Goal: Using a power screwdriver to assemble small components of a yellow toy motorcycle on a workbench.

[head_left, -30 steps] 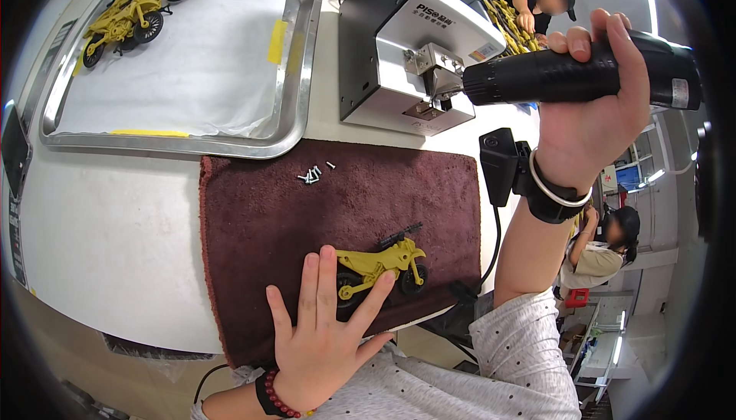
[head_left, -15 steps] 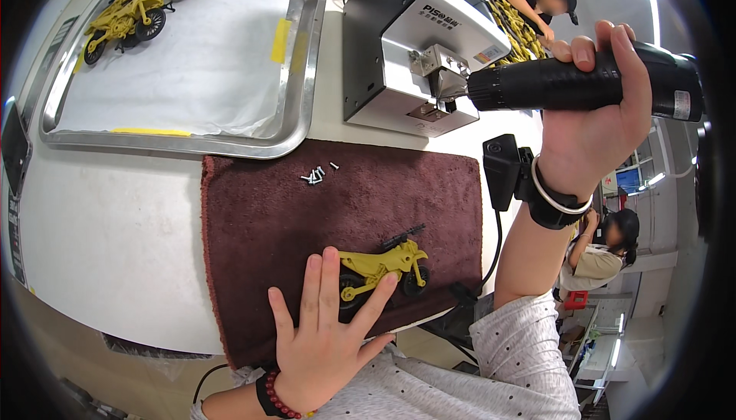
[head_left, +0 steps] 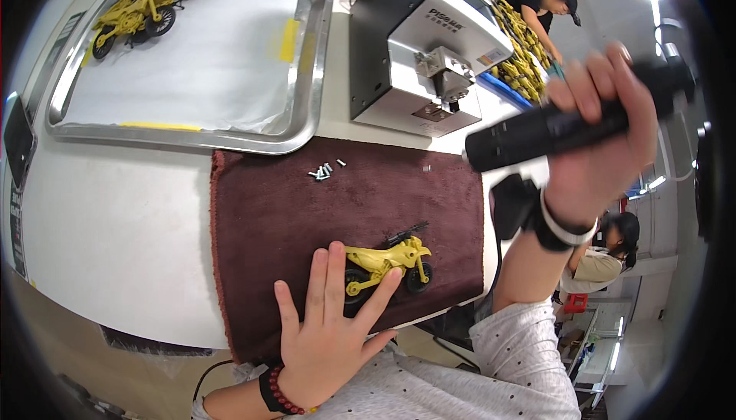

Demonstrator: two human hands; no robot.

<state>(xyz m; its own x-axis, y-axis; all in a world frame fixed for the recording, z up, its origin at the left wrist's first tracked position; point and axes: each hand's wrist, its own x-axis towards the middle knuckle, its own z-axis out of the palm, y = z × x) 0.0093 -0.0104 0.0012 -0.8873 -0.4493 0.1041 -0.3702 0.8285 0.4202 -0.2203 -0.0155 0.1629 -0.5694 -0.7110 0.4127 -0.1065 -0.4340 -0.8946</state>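
Note:
My left hand (head_left: 330, 336) lies flat with fingers spread, its fingertips resting on and beside a yellow toy motorcycle (head_left: 387, 257) with black wheels. The toy lies on a dark red cloth (head_left: 261, 228). Up at the right, my right hand (head_left: 606, 129) is wrapped round a black electric screwdriver (head_left: 537, 135), blurred by motion and pointing left over the cloth. A small blurred bright speck (head_left: 427, 168) shows left of its tip; I cannot tell whether it is a screw on the bit. Several small silver screws (head_left: 322, 172) lie on the cloth beyond the toy.
A metal tray (head_left: 303, 125) lined with white paper holds more yellow toy motorcycles (head_left: 138, 14) at the far left. Behind the cloth stands a grey and black screw feeder (head_left: 414, 60). Yellow parts (head_left: 517, 52) are heaped farther back, near a co-worker (head_left: 540, 6); another person sits at the right.
My right hand has drawn the screwdriver away from the screw feeder, and its tip has come down toward the cloth. My left hand stays on the toy motorcycle. The view has shifted slightly.

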